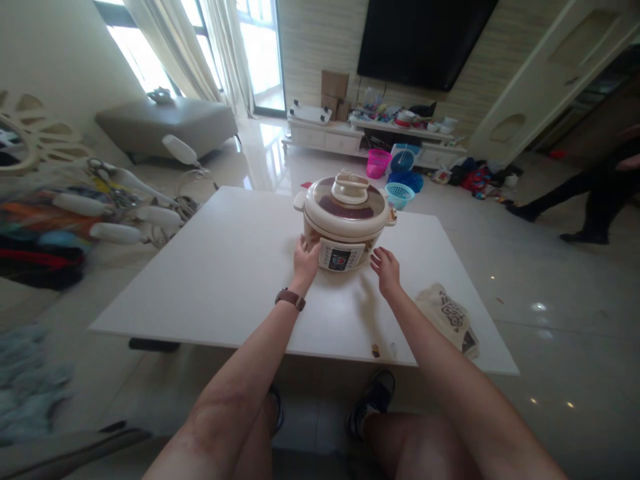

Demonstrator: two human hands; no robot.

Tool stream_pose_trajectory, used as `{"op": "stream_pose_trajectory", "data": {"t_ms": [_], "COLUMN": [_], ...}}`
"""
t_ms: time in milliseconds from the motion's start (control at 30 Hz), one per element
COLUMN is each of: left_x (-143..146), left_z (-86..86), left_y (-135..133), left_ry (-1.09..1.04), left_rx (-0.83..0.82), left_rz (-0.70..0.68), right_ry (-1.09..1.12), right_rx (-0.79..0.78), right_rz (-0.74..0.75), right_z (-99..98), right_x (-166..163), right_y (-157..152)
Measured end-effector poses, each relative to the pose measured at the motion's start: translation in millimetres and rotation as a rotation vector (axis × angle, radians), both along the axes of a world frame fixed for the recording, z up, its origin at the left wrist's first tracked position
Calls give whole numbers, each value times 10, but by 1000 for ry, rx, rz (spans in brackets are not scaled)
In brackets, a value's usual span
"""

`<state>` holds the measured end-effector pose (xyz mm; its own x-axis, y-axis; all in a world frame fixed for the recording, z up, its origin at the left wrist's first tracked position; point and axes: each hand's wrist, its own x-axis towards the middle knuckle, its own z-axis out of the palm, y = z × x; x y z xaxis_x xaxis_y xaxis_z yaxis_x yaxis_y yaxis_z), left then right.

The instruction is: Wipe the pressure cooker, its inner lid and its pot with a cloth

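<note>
A cream electric rice cooker with a dark red lid panel and a front control panel stands on the white table. My left hand, with a brown watch on the wrist, rests against the cooker's lower left side, fingers laid flat. My right hand hovers just right of the control panel, fingers loosely spread, not clearly touching it. Neither hand holds anything.
A patterned cloth lies on the table's right edge. Small plastic baskets sit on the floor behind. A cluttered rack stands at the left. Another person's legs are at the far right. My knees are below the table edge.
</note>
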<state>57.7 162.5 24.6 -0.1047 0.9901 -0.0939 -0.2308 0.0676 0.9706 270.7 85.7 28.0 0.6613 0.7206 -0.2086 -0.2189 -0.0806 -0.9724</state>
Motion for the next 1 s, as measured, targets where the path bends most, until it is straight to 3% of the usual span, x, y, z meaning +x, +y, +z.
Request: {"op": "stream_pose_trajectory", "data": {"t_ms": [100, 233, 300, 400, 533, 700, 867, 1000], "left_x": [-129, -170, -139, -94, -116, -239, -417, -606], "left_z": [181, 535, 660, 716, 670, 662, 636, 625], "left_y": [467, 1122, 1328, 1440, 1355, 1062, 632, 313], "left_ry": [-45, -66, 27, 121, 175, 225, 220, 223], "left_rx": [-143, -212, -220, -225, -199, -185, -172, -171], "left_rz": [82, -41, -71, -58, -16, 2, -21, -75], "right_ry": [22, 8, 30, 50, 70, 77, 74, -108], "right_rx": [-20, -157, -206, -214, -198, -171, -156, -207], "right_rz": [-74, 30, 60, 72, 65, 23, 25, 188], "right_z": [313, 754, 854, 859, 797, 754, 677, 613], "right_x": [397, 708, 717, 674, 657, 574, 438, 762], "right_y": [241, 610, 744, 820, 750, 523, 69, -351]}}
